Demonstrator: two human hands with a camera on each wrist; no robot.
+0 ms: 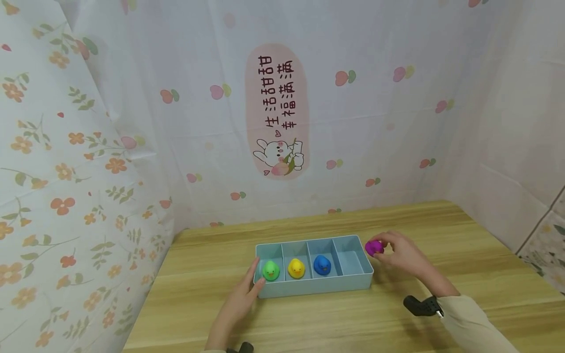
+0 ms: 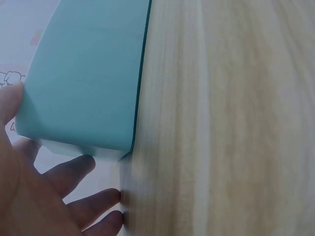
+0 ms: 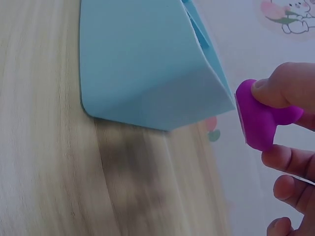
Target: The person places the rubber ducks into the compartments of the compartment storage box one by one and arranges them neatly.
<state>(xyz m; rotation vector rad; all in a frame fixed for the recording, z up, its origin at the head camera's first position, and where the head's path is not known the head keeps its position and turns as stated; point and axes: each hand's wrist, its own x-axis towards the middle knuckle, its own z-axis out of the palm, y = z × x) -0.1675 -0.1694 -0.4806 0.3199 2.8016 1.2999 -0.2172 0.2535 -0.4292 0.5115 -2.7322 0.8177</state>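
A light blue divided box (image 1: 314,285) stands on the wooden table. Three of its compartments hold rubber ducks: a green duck (image 1: 271,270) at the left end, a yellow duck (image 1: 296,268) beside it, then a blue duck (image 1: 322,265). The right-end compartment (image 1: 351,256) has no duck in it. My left hand (image 1: 243,291) touches the box's left end, thumb at the front corner and fingers spread along the end wall (image 2: 83,149). Just outside the box's right end, my right hand (image 1: 399,253) pinches a purple rubber duck (image 3: 257,115) between thumb and fingers, level with the rim.
The wood-grain table (image 1: 212,260) extends around the box on all sides. Behind it hangs a pale printed curtain (image 1: 379,127), with a flowered curtain (image 1: 75,196) along the left. A black wrist device (image 1: 421,306) sits by my right sleeve (image 1: 470,323).
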